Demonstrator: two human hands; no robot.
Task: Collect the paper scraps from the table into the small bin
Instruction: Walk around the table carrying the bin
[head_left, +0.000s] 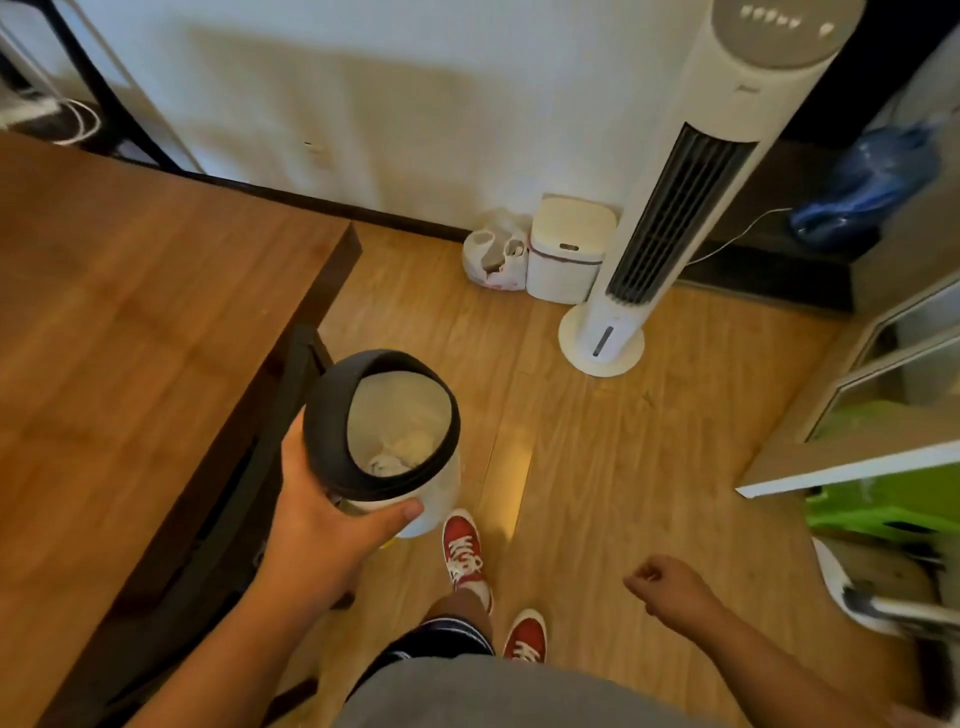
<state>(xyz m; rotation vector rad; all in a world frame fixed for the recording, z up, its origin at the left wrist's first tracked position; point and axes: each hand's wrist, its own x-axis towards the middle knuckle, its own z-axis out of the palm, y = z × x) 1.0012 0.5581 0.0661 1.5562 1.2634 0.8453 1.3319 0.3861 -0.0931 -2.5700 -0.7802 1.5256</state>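
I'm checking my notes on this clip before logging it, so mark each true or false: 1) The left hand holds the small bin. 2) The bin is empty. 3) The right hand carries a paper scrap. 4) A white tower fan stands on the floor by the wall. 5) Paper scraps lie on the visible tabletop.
1) True: the left hand grips the small bin beside the table.
2) False: crumpled paper scraps lie at its bottom.
3) False: the right hand is loosely curled with nothing visible in it.
4) True: the tower fan stands next to a white lidded bin.
5) False: no scraps show on the visible part of the tabletop.
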